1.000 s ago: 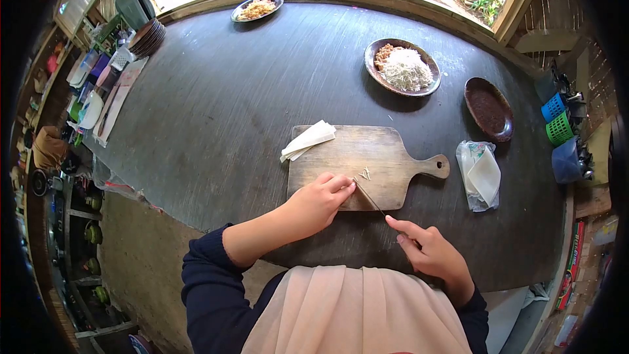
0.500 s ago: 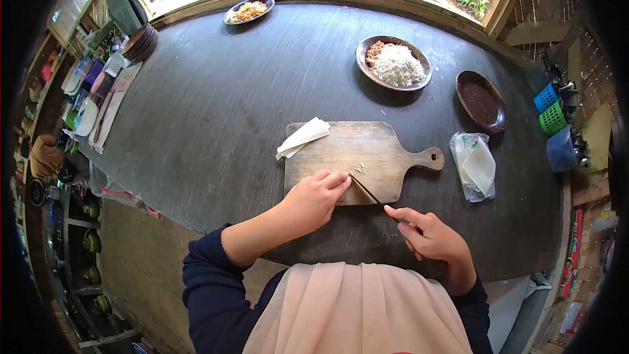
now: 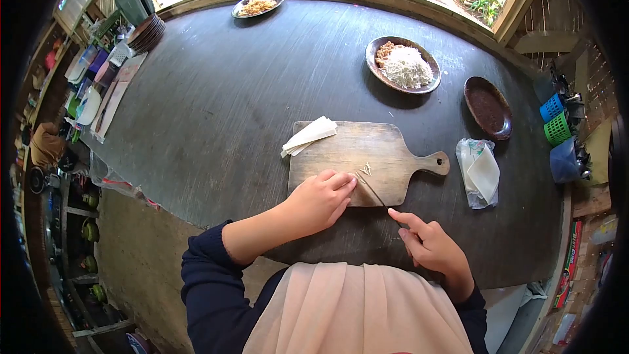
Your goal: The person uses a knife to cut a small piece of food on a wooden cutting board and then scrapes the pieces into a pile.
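Note:
A wooden cutting board (image 3: 383, 147) with a handle lies on the dark table. My left hand (image 3: 325, 198) presses down at its near edge, fingers bunched together; what sits under the fingertips is hidden. In my right hand (image 3: 429, 242) is a knife (image 3: 372, 190), gripped by the handle with the index finger stretched along it. Its blade slants across the board, its tip close to my left fingertips. Just beyond the tip are several thin pale slivers (image 3: 365, 169). Flat white strips (image 3: 311, 134) are stacked on the board's far left corner, overhanging the edge.
Right of the board, a plastic packet (image 3: 478, 174) holds folded white sheets. Beyond it is a brown oval dish (image 3: 488, 108). A bowl (image 3: 372, 77) of white shreds and brown food stands farther back, a plate (image 3: 278, 1) of shredded food at the far edge. Colored baskets (image 3: 557, 129) line the right side.
The knife blade has shifted slightly and lies a little lower beside my left fingertips. The whole view has moved slightly, with the table's things appearing farther right.

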